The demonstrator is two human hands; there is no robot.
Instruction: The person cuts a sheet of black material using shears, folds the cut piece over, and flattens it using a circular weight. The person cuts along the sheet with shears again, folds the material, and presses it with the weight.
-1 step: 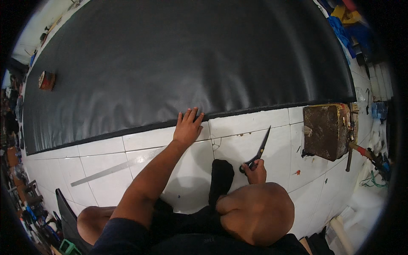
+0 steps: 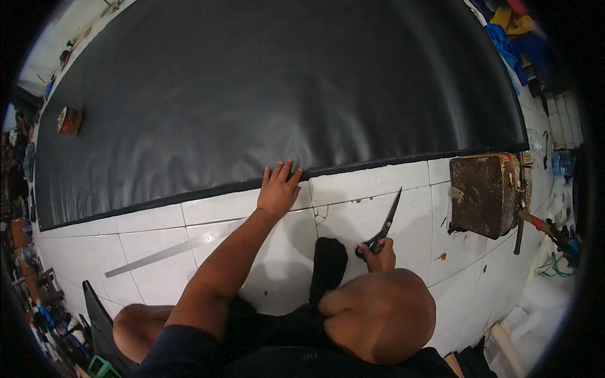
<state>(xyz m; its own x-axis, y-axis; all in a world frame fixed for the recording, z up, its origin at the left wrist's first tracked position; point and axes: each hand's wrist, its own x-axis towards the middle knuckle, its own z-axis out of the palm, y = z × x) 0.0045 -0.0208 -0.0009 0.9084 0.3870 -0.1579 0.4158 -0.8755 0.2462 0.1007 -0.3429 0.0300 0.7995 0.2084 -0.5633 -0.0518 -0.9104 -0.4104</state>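
Note:
A large black sheet with a leather-like sheen (image 2: 283,82) spreads over the far part of the floor, slightly rippled near its front edge. My left hand (image 2: 278,192) lies flat with fingers spread, its fingertips over that front edge. Low beside my right knee, my right hand (image 2: 380,257) grips the handles of black scissors (image 2: 389,220). Their blades look closed and point away toward the sheet, apart from it. A long metal ruler (image 2: 170,252) rests on the tiles to the left, its far end passing behind my left forearm.
A worn, brown, box-shaped block (image 2: 482,195) stands at the sheet's near right corner, beside a tool with a reddish handle (image 2: 534,222). A small rusty tin (image 2: 69,121) sits on the sheet at far left. White floor tiles (image 2: 372,302) surround my black-socked foot (image 2: 329,258). Clutter lines both sides.

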